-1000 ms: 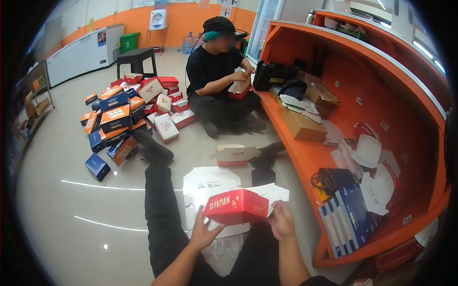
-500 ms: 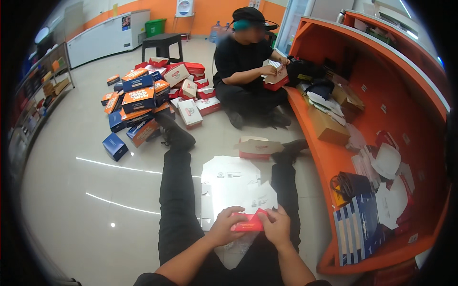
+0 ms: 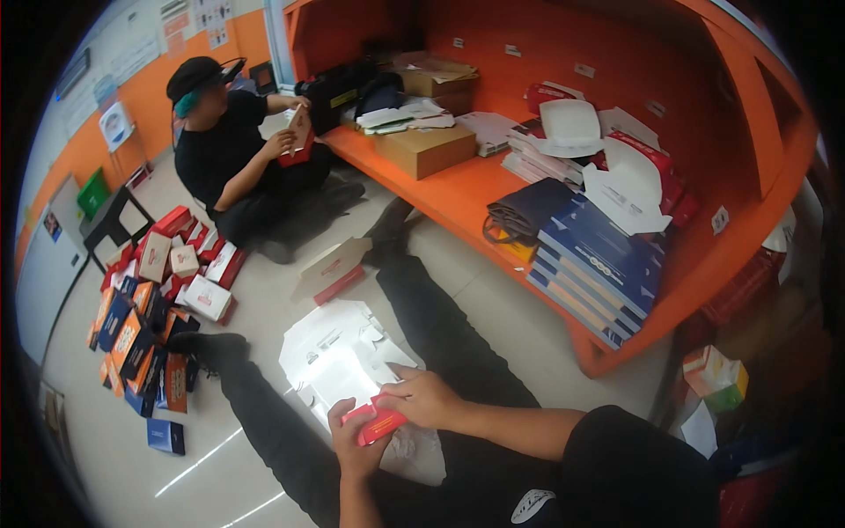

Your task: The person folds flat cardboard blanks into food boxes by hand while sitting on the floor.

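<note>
- Near center, the left hand (image 3: pixel 357 447) and right hand (image 3: pixel 426 399) pinch a partly folded red carton (image 3: pixel 384 426).
- Far left, a co-worker (image 3: pixel 216 154) grips another carton (image 3: pixel 296 157) beside the orange shelf (image 3: pixel 458 197).

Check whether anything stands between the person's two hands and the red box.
Nothing visible does: the left hand and right hand both touch the red box directly. The white cardboard sheet extends beyond the box, not between it and the hands.
</note>
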`<control>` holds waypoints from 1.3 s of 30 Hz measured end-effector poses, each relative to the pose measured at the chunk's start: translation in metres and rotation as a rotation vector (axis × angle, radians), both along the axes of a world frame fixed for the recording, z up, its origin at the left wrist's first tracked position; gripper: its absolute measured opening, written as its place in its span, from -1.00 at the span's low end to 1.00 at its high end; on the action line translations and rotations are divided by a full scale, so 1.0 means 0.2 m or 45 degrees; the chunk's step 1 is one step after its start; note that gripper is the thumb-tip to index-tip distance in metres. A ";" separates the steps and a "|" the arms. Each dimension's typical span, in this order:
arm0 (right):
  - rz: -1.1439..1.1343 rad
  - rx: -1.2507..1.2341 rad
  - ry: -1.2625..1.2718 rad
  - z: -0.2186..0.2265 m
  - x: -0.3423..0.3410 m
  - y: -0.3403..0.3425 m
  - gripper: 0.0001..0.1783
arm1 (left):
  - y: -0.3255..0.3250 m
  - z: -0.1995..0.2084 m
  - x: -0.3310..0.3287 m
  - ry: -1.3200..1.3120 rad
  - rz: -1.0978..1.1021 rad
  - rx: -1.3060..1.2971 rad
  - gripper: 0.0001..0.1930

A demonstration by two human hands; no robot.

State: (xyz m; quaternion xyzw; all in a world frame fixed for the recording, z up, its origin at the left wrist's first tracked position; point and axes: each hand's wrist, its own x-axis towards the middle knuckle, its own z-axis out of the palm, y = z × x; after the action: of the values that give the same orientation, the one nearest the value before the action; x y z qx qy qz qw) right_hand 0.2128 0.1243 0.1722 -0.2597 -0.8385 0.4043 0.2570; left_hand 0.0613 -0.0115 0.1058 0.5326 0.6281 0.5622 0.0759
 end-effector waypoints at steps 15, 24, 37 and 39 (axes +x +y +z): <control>-0.457 -0.007 -0.071 0.64 0.40 0.34 -0.25 | -0.04 0.03 -0.05 -0.174 0.329 -0.236 0.07; -1.010 0.297 0.454 0.60 0.56 0.59 0.01 | 0.08 -0.27 -0.24 -0.301 0.527 -0.945 0.04; -0.253 -0.113 -1.157 -0.80 -0.37 0.22 -0.19 | 0.05 -0.61 -0.26 -0.241 0.660 -1.113 0.13; -0.242 -0.174 -0.985 -0.85 -0.33 0.26 -0.31 | 0.06 -0.58 -0.26 -0.160 0.714 -1.057 0.06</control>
State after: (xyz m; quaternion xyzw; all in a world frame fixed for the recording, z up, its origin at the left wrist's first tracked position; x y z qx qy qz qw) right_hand 0.1461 0.1758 0.0014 -0.4856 -0.8167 0.3061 -0.0593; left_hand 0.0103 0.0005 -0.0110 0.2333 0.9119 0.2946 0.1651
